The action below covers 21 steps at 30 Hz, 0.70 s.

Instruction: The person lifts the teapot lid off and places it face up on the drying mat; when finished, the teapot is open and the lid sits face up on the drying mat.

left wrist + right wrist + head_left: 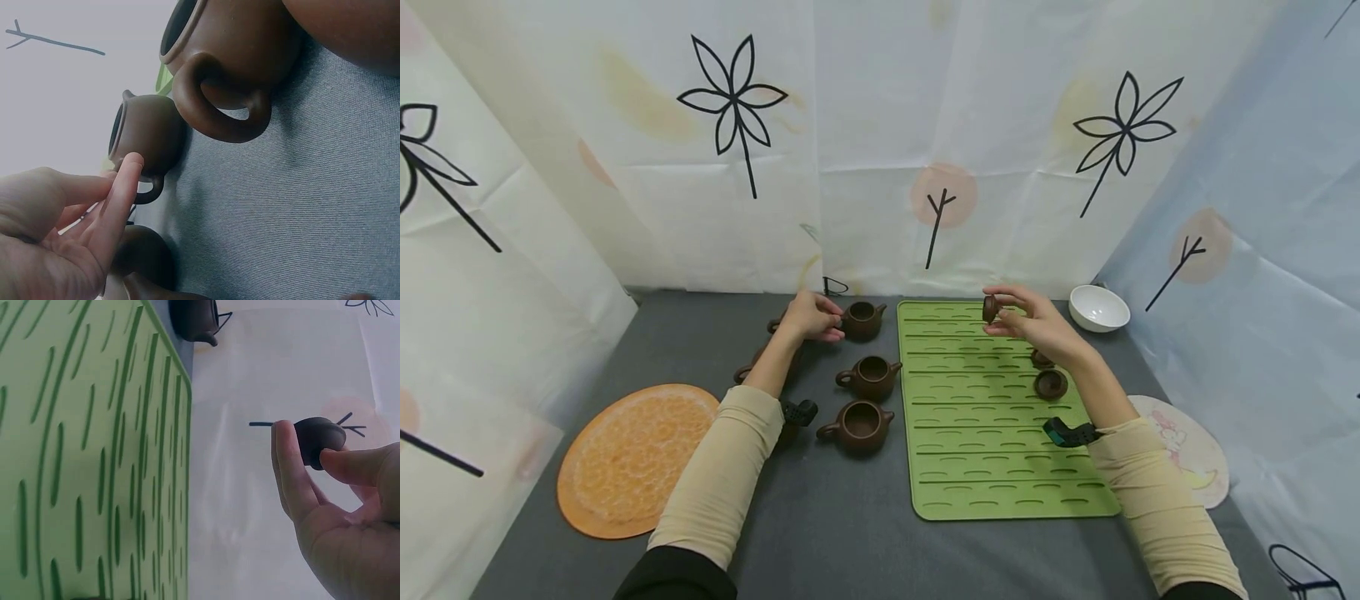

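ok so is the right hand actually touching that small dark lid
Touching: the right wrist view shows the right hand pinching the small dark lid between thumb and fingers.

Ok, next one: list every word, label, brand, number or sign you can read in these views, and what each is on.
None: no readable text or number in any view.
Backdrop cloth: only drawn flowers and twigs.
Pale round mat: a cartoon print; any lettering is too small to read.
Teapots and lid in the right hand: no marking visible.
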Motion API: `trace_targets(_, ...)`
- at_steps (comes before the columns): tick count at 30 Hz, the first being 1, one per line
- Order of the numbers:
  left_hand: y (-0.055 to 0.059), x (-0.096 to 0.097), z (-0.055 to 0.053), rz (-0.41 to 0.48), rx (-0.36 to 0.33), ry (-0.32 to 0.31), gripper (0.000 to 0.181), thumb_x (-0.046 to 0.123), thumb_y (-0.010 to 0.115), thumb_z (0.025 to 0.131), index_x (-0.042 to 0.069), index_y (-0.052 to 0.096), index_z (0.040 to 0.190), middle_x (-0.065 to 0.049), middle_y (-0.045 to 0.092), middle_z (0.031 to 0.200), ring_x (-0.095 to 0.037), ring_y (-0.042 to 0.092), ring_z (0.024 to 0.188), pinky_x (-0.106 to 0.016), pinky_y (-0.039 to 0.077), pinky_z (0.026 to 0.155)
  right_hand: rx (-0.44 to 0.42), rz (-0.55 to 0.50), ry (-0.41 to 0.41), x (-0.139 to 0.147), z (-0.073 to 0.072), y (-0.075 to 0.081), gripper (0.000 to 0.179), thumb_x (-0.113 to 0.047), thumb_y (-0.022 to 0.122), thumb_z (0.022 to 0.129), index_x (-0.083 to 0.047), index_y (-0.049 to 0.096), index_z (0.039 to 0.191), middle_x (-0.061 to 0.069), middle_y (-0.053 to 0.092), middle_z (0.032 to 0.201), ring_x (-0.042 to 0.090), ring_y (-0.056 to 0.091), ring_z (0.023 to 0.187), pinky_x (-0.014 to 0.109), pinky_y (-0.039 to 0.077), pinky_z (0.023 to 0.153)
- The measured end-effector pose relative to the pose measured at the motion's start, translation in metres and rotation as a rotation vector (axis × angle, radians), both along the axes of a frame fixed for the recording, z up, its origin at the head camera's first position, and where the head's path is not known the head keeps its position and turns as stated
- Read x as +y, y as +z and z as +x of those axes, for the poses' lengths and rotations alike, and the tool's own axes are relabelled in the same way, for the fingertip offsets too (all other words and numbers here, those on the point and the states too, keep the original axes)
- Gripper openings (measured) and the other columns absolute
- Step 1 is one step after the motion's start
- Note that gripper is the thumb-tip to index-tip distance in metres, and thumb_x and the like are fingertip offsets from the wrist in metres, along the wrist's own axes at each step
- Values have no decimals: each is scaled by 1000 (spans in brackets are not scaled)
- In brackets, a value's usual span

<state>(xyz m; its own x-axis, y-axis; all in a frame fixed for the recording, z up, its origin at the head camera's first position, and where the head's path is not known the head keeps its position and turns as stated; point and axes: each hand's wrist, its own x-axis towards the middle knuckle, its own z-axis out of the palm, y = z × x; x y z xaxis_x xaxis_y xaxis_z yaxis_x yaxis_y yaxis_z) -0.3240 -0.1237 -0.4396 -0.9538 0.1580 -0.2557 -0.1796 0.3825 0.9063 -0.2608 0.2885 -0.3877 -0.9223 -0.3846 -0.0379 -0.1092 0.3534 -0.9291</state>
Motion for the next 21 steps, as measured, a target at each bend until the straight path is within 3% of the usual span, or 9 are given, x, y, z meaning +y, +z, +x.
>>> trace_targets(5,1,-1,0,-4,0,3,23,0,64,107,-8,71,127,-33,73,128,-9,77,65,-51,64,96,-54,-67,6,12,10,-8,50,-17,42,119,-4,35,166,28,25,173,6,73,122,30,60,109)
trace_targets(9,1,0,0,-1,-4,3,23,0,64,107,-8,71,127,-32,73,129,-9,77,66,-51,64,97,-58,-37,-16,23,18,-19,58,-24,54,116,-2,34,165,30,27,173,6,75,120,26,61,105)
trace_targets(13,1,1,0,1,-4,3,23,0,64,107,-9,71,127,-32,72,129,-9,77,65,-52,64,97,-57,20,-42,34,23,-32,63,-16,63,112,0,33,166,33,35,169,7,78,115,26,62,102)
trace_targets(21,2,1,1,-5,-7,-2,23,0,65,106,-9,71,127,-33,72,129,-11,78,66,-51,65,96,-107,53,-83,40,25,-52,62,-1,58,111,8,31,166,42,42,155,6,78,107,32,64,102)
